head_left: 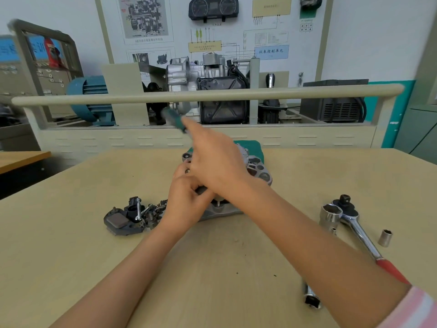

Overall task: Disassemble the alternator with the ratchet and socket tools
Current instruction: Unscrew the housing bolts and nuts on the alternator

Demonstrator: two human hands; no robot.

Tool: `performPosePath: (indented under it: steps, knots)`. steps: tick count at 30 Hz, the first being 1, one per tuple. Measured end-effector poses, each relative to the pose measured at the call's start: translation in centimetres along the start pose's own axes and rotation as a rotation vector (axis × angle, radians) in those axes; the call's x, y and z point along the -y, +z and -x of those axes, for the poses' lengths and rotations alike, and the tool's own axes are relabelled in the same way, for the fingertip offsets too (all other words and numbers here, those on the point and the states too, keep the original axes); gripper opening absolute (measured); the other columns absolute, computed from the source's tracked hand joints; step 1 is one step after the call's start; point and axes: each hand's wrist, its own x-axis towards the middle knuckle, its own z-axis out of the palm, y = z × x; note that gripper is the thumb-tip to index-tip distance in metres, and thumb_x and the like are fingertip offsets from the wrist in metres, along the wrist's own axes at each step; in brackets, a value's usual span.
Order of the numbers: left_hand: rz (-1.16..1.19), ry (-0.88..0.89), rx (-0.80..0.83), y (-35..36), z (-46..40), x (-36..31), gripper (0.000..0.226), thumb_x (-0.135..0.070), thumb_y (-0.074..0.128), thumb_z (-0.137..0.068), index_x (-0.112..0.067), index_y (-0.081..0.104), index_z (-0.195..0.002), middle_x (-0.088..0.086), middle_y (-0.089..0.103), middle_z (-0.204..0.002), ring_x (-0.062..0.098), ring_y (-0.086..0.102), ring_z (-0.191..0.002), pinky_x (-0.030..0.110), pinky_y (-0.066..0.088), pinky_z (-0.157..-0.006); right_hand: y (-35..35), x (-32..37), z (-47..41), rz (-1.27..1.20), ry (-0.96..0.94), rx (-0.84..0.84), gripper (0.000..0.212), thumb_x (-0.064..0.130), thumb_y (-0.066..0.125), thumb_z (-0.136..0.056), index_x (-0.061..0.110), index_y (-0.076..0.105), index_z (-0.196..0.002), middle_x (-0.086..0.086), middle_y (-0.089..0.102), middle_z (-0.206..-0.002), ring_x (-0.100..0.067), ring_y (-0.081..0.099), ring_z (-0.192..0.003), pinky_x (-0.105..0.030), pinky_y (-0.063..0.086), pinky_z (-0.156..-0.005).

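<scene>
Screwdriver (173, 119) work is being done on the alternator (256, 168), mid-bench (71, 233): right hand (212, 159) wrapped round the handle, left hand (186, 200) steadying the housing. Next, probably, screws need loosening.

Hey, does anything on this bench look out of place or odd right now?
One thing: the ratchet lies unused on the table at right, while the right hand holds a green-handled tool, blurred, over the alternator. Removed parts lie loose at left.
</scene>
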Motion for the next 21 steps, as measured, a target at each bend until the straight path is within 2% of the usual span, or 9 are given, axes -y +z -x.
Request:
performPosePath:
  steps: [3,7,8,10,12,14,17,18,21]
  knots:
    - [-0.021,0.043,0.005,0.0,-0.1,0.0,0.031,-0.008,0.051,-0.066,-0.005,0.041,-0.037,0.014,0.046,-0.045,0.017,0.041,-0.085,0.008,0.033,-0.066,1.2,0.3,0.4,0.128,0.320,-0.176,0.067,0.007,0.045,-0.093,0.002,0.006,-0.148,-0.018,0.046,-0.131,-0.028,0.061,-0.096,-0.031,0.039,-0.066]
    - [-0.036,0.055,0.003,0.2,0.0,0.1,0.027,-0.008,0.052,-0.067,-0.008,0.041,-0.042,0.018,0.047,-0.049,0.001,0.040,-0.082,0.016,0.032,-0.068,1.9,-0.4,-0.2,0.177,0.485,-0.223,0.061,0.006,0.035,-0.099,-0.007,-0.004,-0.145,-0.019,0.039,-0.136,-0.024,0.060,-0.097,-0.027,0.033,-0.063]
    - [-0.028,0.033,0.007,0.2,0.0,0.1,0.029,-0.007,0.054,-0.069,-0.005,0.042,-0.043,0.018,0.049,-0.052,-0.002,0.040,-0.082,0.020,0.034,-0.067,1.8,-0.3,-0.3,0.204,0.460,-0.204,0.062,0.004,0.036,-0.098,-0.007,-0.003,-0.145,-0.018,0.040,-0.136,-0.024,0.060,-0.097,-0.027,0.032,-0.063]
    - [-0.004,-0.026,0.018,0.2,-0.1,0.4,0.032,-0.001,0.060,-0.075,-0.003,0.044,-0.048,-0.002,0.052,-0.053,-0.001,0.045,-0.074,0.028,0.037,-0.071,1.7,0.2,-0.1,0.259,0.347,-0.165,0.064,0.003,0.040,-0.095,-0.005,0.002,-0.146,-0.017,0.044,-0.133,-0.025,0.060,-0.097,-0.028,0.031,-0.062]
    - [0.002,-0.056,0.027,0.3,-0.1,0.6,0.024,-0.004,0.061,-0.076,-0.002,0.049,-0.055,0.000,0.056,-0.057,0.002,0.046,-0.067,0.032,0.036,-0.077,1.6,0.4,0.0,0.297,0.213,-0.114,0.069,0.006,0.046,-0.092,-0.002,0.006,-0.148,-0.014,0.048,-0.130,-0.025,0.060,-0.098,-0.029,0.031,-0.062]
    - [0.006,-0.035,0.031,0.2,-0.2,0.2,0.028,-0.016,0.056,-0.070,0.002,0.045,-0.052,0.012,0.048,-0.052,0.011,0.041,-0.065,0.029,0.033,-0.070,1.4,0.1,-0.3,0.302,0.144,-0.094,0.069,0.009,0.048,-0.093,0.001,0.009,-0.148,-0.012,0.050,-0.127,-0.025,0.060,-0.099,-0.029,0.032,-0.062]
    - [0.011,0.036,0.017,-0.1,-0.2,-0.5,0.028,-0.034,0.049,-0.063,-0.030,0.031,-0.042,-0.012,0.037,-0.050,0.005,0.040,-0.070,0.025,0.028,-0.062,1.3,-0.6,-0.5,0.275,0.055,-0.090,0.063,0.015,0.049,-0.095,0.007,0.016,-0.148,-0.009,0.055,-0.122,-0.026,0.059,-0.101,-0.029,0.031,-0.064]
    - [0.011,0.049,0.018,-0.1,-0.2,-0.6,0.030,-0.036,0.048,-0.062,-0.030,0.031,-0.038,-0.012,0.039,-0.046,0.001,0.041,-0.074,0.024,0.029,-0.064,1.2,-0.7,-0.4,0.254,0.021,-0.084,0.061,0.017,0.049,-0.095,0.008,0.020,-0.148,-0.008,0.058,-0.119,-0.026,0.059,-0.100,-0.029,0.030,-0.064]
    - [0.008,0.075,0.027,-0.1,-0.2,-0.7,0.022,-0.037,0.048,-0.067,-0.041,0.051,-0.045,-0.022,0.053,-0.053,-0.010,0.042,-0.079,0.018,0.028,-0.067,0.6,-1.1,-0.7,0.097,-0.052,-0.062,0.049,0.024,0.049,-0.096,0.014,0.036,-0.142,-0.006,0.065,-0.100,-0.025,0.060,-0.091,-0.030,0.035,-0.062]
